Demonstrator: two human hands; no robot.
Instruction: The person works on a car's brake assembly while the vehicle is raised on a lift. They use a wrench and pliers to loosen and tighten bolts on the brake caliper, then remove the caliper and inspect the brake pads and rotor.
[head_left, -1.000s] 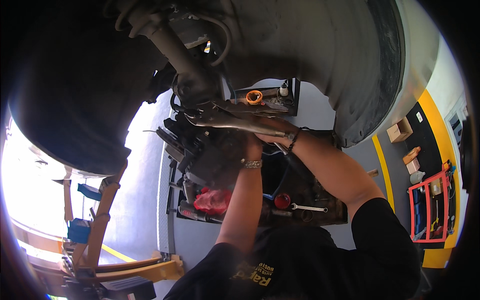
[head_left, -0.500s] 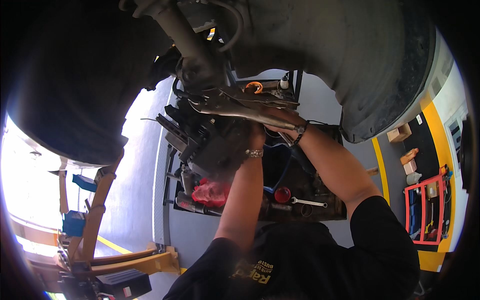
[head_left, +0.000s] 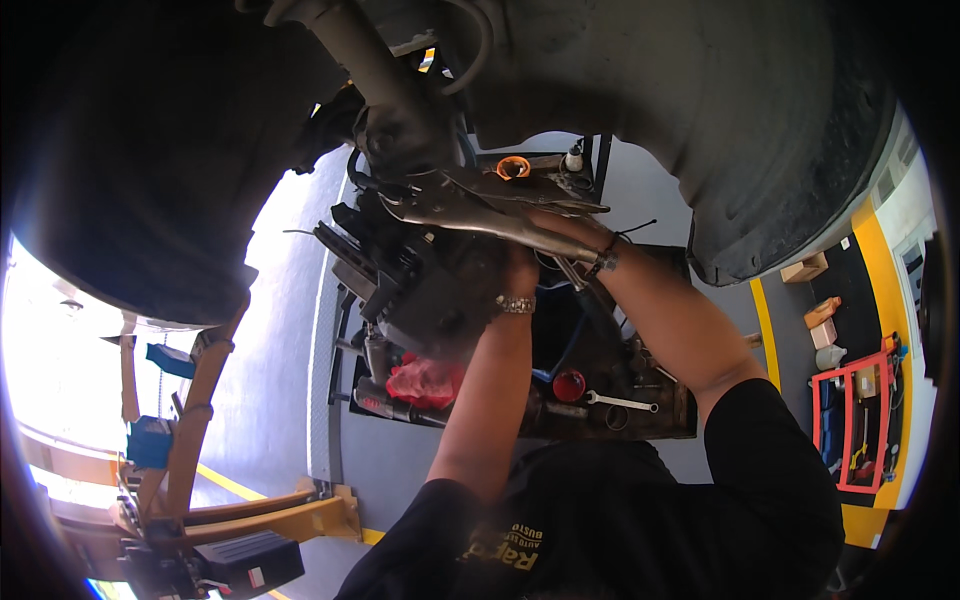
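Observation:
Above me hangs a car's suspension strut (head_left: 365,70) with a dark brake and hub assembly (head_left: 430,290) below it, inside the wheel arch (head_left: 780,130). My left hand (head_left: 519,268) is against the right side of that assembly, its fingers hidden behind dark parts. Just to its right, my right hand (head_left: 562,228) reaches in under a long, worn metal tool (head_left: 480,218) that looks like locking pliers and juts out from the hub area. This tool covers most of the right hand, so I cannot see what its fingers hold.
Below stands a dark tool cart (head_left: 670,415) bearing a red rag (head_left: 425,382), an impact wrench (head_left: 385,402), a combination wrench (head_left: 622,402) and a red round cap (head_left: 569,384). An orange ring (head_left: 514,167) and a small bottle (head_left: 573,157) sit farther back. Yellow lift arms (head_left: 270,522) extend at left.
The view has shifted slightly. Both hands stay at the hub, with my right forearm moved a little; the metal tool keeps its place against the assembly.

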